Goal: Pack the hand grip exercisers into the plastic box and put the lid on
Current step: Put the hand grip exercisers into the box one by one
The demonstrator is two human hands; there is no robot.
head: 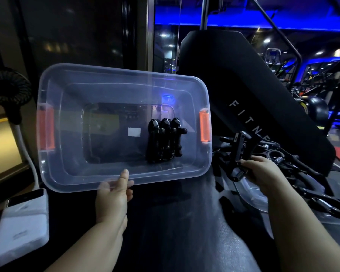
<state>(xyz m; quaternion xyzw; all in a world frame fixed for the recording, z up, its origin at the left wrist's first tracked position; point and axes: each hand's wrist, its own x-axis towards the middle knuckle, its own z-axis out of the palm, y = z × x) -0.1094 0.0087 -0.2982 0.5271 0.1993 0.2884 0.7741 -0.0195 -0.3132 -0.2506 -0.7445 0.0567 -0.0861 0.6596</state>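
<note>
Bare left hand, bare right hand, both forearms bare as far as visible

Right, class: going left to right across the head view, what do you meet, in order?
Fan → left latch → label → packed exercisers → right latch → held exerciser.
</note>
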